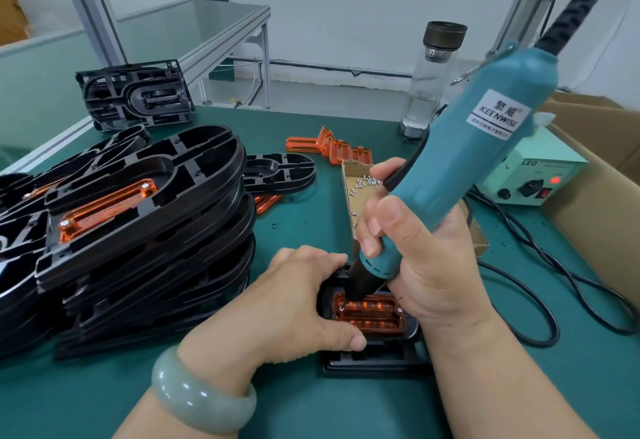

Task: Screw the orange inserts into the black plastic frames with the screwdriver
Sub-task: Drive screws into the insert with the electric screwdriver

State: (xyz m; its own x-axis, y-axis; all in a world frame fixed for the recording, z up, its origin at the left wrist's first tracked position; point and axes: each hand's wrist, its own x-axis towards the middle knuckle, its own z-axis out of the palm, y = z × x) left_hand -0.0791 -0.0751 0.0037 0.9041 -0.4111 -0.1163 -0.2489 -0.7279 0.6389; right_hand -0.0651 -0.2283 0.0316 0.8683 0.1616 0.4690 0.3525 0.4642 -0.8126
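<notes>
My right hand [415, 258] grips a teal electric screwdriver [474, 147], tilted, with its black tip down on the left end of an orange insert [372, 315]. That insert sits in a black plastic frame [374, 359] lying flat on the green mat. My left hand [298, 303] holds the frame's left side, fingers curled over its far edge and thumb beside the insert. A tall stack of black frames [138, 230] stands to the left; the top one carries a screwed-in orange insert [107, 206]. Loose orange inserts [329, 147] lie farther back.
A small cardboard tray of screws [360, 185] sits behind the screwdriver. A power supply box [533, 179] with black cables, a glass bottle [429, 85] and a cardboard box [602, 203] stand at the right. More black frames [138, 95] rest at the back left.
</notes>
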